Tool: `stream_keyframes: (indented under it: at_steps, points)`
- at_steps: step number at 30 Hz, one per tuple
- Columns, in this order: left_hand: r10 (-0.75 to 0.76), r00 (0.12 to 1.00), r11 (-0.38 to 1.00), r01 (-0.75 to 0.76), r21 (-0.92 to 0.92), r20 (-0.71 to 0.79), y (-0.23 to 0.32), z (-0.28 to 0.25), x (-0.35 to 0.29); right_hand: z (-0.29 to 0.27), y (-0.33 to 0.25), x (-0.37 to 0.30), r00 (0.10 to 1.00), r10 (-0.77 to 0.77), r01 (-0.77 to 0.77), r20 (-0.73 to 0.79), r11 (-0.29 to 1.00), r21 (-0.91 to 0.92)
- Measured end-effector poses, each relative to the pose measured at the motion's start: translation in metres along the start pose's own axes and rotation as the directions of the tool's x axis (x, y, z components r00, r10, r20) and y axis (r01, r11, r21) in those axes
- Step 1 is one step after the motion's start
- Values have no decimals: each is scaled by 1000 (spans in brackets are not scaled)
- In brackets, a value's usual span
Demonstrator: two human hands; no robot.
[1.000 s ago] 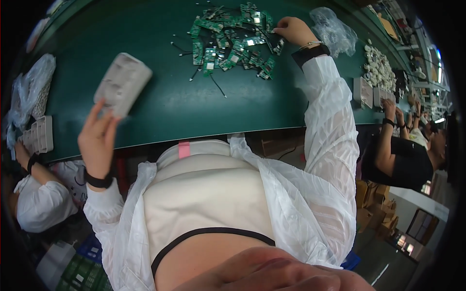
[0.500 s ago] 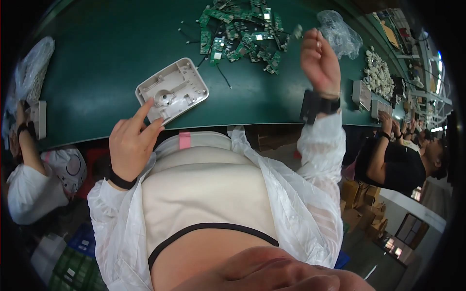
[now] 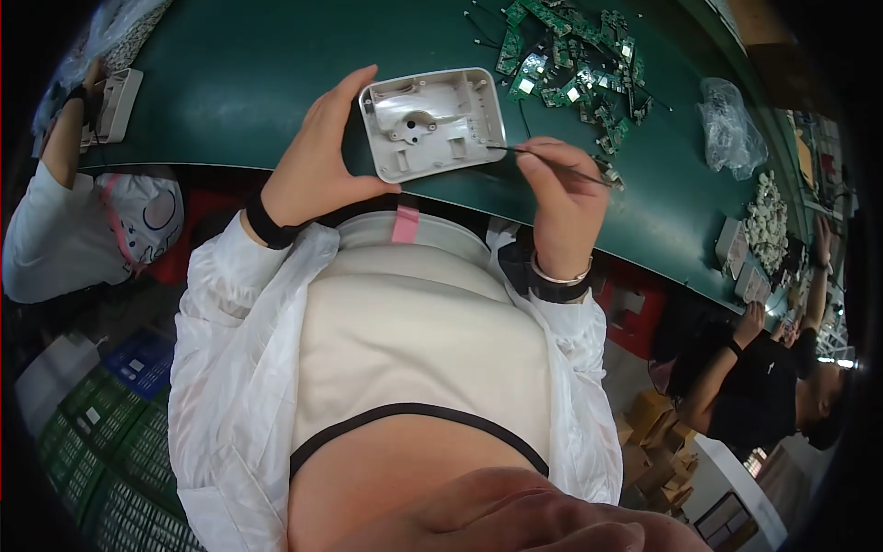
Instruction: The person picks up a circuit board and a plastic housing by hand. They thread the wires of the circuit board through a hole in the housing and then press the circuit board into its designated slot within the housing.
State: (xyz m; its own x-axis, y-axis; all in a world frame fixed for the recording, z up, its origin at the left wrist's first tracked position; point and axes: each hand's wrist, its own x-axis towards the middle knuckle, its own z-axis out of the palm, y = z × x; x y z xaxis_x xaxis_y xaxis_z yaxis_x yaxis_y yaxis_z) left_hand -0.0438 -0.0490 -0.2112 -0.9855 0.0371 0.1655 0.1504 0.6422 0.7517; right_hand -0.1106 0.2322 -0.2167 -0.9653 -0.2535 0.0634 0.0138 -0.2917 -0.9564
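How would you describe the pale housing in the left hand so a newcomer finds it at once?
On the green table, go to the near edge, by the person's cream top. There the left hand holds a pale, rounded-corner housing, open side facing the camera. Unlike the scattered green circuit boards to its upper right, it is one shallow, hollow box.

Off-white casing (image 3: 434,122), black cable (image 3: 508,149)
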Motion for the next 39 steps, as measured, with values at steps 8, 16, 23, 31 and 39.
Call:
stream_keyframes:
  at_steps: [8, 16, 23, 31, 39]
  points:
    - [107, 994, 993, -107, -45, -3, 25, -1, 3, 36, 6, -3, 959, -231, 282, 164, 836, -470]
    - [166, 986, 983, -166, -76, -11, 31, 2, 6, 39, -2, 5, 836, -371, 548, 403, 580, -603]
    - [54, 998, 914, -36, -405, 33, 30, 17, -1, 41, -3, 1, 871, -324, 491, 370, 568, -660]
    - [-32, 994, 880, 79, -468, 108, 31, 10, 2, 6, -10, -16, 981, -82, 176, 174, 752, -635]
    - [-17, 993, 913, 64, -402, 120, 31, 5, 10, -16, -7, -8, 975, -1, -114, -224, 857, -502]
